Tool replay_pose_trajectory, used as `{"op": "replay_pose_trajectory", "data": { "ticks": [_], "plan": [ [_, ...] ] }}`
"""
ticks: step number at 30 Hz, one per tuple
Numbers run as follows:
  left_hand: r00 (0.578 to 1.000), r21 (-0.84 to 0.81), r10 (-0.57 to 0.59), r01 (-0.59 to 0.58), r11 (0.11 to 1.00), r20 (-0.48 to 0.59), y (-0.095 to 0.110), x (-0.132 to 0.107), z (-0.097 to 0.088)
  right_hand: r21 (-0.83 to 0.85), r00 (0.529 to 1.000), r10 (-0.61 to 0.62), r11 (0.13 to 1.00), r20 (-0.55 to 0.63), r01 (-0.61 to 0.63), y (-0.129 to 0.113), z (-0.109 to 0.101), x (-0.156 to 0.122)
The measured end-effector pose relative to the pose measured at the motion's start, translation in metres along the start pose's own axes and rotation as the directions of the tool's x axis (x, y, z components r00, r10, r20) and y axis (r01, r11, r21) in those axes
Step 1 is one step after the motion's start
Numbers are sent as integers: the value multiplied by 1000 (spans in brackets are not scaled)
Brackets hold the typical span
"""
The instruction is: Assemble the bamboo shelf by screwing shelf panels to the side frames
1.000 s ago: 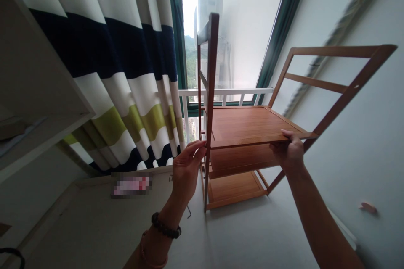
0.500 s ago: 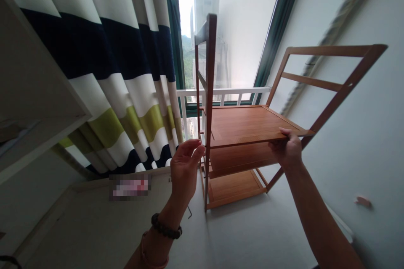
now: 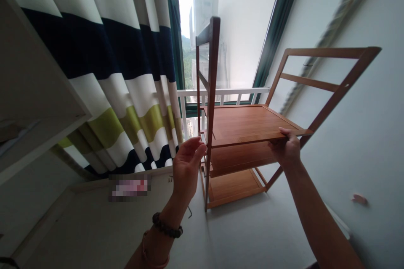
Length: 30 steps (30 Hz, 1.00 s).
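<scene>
Head view: gripped top shelf (image 3: 246,124) of wooden rack (image 3: 240,157) by window (image 3: 252,33) with right hand (image 3: 289,150); held left hand (image 3: 187,168) at left upright (image 3: 210,109), could not tell whether pinching; had three shelves (image 3: 236,185) in place, perhaps part-fastened.

Shelf (image 3: 240,122): reddish-brown, fine wood grain | Curtain (image 3: 116,46): wide bands — white, navy, olive green | Window frame (image 3: 176,52): dark green | Railing (image 3: 243,91): white | Bracelet (image 3: 166,225): near-black | Wall (image 3: 372,134): pale grey | Floor (image 3: 252,235): grey — plain
</scene>
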<state>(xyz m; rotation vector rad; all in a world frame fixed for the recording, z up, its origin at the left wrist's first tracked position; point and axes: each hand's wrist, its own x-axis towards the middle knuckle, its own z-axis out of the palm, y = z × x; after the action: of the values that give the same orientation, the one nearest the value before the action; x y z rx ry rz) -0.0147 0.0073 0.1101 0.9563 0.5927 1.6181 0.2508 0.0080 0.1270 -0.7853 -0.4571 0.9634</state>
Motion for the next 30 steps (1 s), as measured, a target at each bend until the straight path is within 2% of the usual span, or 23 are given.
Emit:
{"op": "replay_pose_trajectory", "data": {
  "ticks": [3, 7, 10, 12, 15, 20, 30],
  "plan": [
    [1000, 29, -25, 26, 999, -10, -3, 3, -2, 9, 1000, -7, 1000, 2, 7, 1, -1, 0],
    [999, 114, -33, 28, 993, 43, -2, 4, -5, 25, 1000, -11, 1000, -4, 11, 3, -1, 0],
    [994, 289, 89, -104, 952, 64, 1, 3, -4, 31, 1000, -13, 999, 8, 13, 3, -2, 1],
    [973, 384, 208, -230, 894, 97, 3, 2, -2, 33, 1000, -13, 999, 20, 12, 3, -2, 1],
    [937, 372, 313, -350, 860, 158, 0, 1, -3, 32, 1000, -4, 999, 22, 3, 3, -2, 0],
    [963, 339, 207, -254, 906, 169, -5, -3, -9, 29, 1000, 17, 999, 6, -17, 5, -4, -2],
    [974, 409, 144, -205, 889, 174, -2, -4, -8, 18, 997, 72, 997, 25, -72, 8, -10, -3]
  ]
}}
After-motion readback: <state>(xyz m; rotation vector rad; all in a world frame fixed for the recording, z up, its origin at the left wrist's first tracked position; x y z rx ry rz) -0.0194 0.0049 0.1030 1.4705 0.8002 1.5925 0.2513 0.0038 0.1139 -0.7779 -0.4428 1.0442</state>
